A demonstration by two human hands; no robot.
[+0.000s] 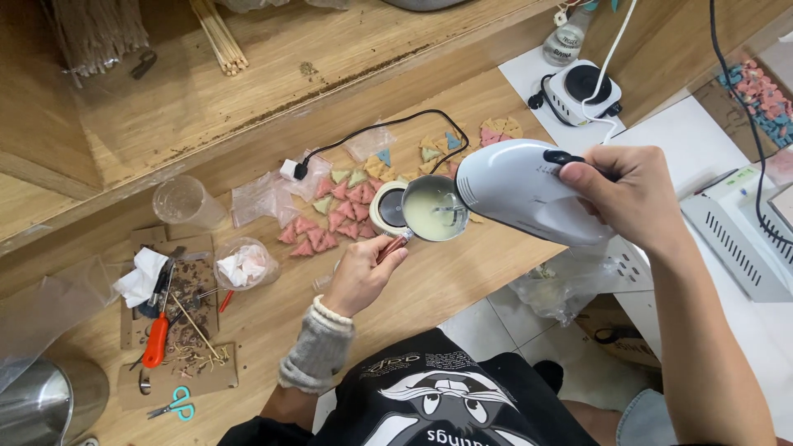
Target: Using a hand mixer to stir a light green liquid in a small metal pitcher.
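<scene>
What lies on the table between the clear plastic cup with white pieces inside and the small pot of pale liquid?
In the head view, small triangular pieces, pink and pale green, lie scattered between the clear plastic cup and the small pot. The left hand holds the pot's handle.

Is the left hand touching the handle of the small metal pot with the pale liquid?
Touching. The head view shows the left hand with its fingers closed round the reddish handle of the small metal pot, with no gap between them.

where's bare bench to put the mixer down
Bare wooden bench lies near the left hand, between the pot of cream liquid and the bench's near edge. Crowded: the coloured triangle pieces behind, and the cardboard with scraps at the left.
</scene>
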